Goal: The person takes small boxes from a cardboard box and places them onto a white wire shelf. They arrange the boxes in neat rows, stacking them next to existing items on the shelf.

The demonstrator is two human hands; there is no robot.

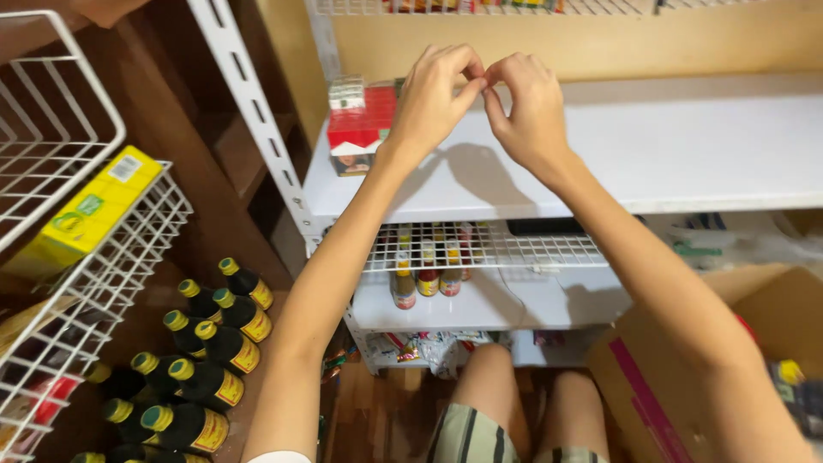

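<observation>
We have both hands raised above the top shelf (686, 163), the left hand (433, 99) and the right hand (527, 111) meeting at the fingertips, with a stack of cartons (360, 129) standing on the shelf just left of the left hand. Below that shelf lies a wire rack (514, 249), and small bottles (426, 274) stand on the lower shelf (480, 309) beneath it, behind our knees. To our left a wire basket (111, 266) holds a box (86, 214), dark bottles (206, 343) stand grouped on the floor between basket and shelves, and a cardboard box (686, 360) sits low at our right.
</observation>
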